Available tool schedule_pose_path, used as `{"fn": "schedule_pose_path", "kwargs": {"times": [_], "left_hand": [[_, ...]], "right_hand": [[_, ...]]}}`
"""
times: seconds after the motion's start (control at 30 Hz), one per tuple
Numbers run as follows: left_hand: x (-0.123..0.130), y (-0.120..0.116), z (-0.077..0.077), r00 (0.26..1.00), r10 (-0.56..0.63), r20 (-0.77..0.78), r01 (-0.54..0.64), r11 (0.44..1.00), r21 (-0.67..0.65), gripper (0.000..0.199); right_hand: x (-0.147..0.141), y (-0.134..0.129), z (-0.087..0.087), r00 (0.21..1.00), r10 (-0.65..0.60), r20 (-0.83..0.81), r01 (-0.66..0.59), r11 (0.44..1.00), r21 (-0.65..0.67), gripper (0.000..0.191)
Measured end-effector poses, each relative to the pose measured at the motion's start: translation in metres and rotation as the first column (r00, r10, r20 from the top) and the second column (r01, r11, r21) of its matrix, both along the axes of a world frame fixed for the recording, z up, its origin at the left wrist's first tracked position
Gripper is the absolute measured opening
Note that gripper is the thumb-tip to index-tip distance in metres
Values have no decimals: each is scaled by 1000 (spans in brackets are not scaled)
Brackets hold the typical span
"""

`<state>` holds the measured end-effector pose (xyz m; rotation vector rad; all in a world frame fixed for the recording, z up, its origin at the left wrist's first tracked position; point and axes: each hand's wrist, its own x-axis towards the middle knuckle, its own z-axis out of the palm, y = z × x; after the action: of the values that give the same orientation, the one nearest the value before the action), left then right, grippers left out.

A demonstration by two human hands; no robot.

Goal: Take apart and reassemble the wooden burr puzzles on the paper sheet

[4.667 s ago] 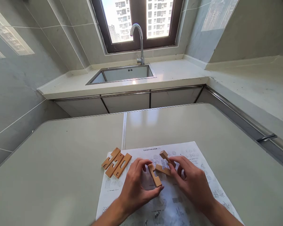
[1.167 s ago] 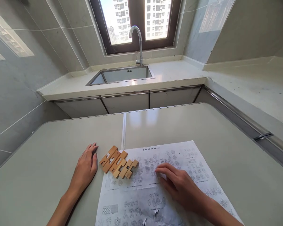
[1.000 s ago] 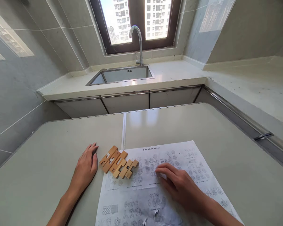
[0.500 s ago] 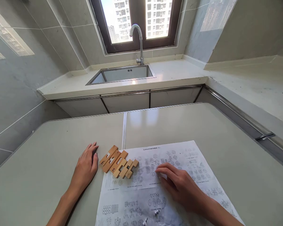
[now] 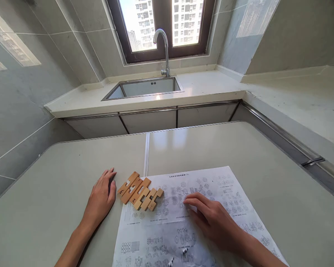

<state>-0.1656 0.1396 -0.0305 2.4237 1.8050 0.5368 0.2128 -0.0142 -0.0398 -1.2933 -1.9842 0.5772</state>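
Note:
My left hand (image 5: 101, 194) lies flat on the table, fingers stretched out, just left of the wooden puzzle pieces (image 5: 136, 190). Several of these notched pieces lie side by side in a slanting row, some marked with black numbers. They rest partly on the table and partly on the upper left of a printed instruction sheet (image 5: 156, 228). On the sheet are many small line drawings of puzzle shapes. My right hand (image 5: 208, 215) rests on the paper with the index finger extended to the drawings and nothing visible in it; its other fingers curl underneath, partly hidden.
A pale folding table (image 5: 211, 148) with a centre seam carries everything. Beyond it runs a white counter (image 5: 203, 83) with a sink (image 5: 144, 87) and a chrome faucet (image 5: 166, 52) under a window. Another counter (image 5: 303, 100) stands along the right, and a tiled wall (image 5: 22, 96) is at left.

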Motion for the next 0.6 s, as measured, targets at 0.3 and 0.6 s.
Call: {"fn": "schedule_pose_path", "kwargs": {"times": [0.3,0.6], "left_hand": [[-1,0,-1,1000,-7,12,7,1000,13,44],[0,0,-2,1000,-7,21,7,1000,13,45]], "right_hand": [[0,-1,-1,1000,2,1,-2,1000,-18,26],[1,-1,-5,1000,8,-9,-9,999,-32,26]]}}
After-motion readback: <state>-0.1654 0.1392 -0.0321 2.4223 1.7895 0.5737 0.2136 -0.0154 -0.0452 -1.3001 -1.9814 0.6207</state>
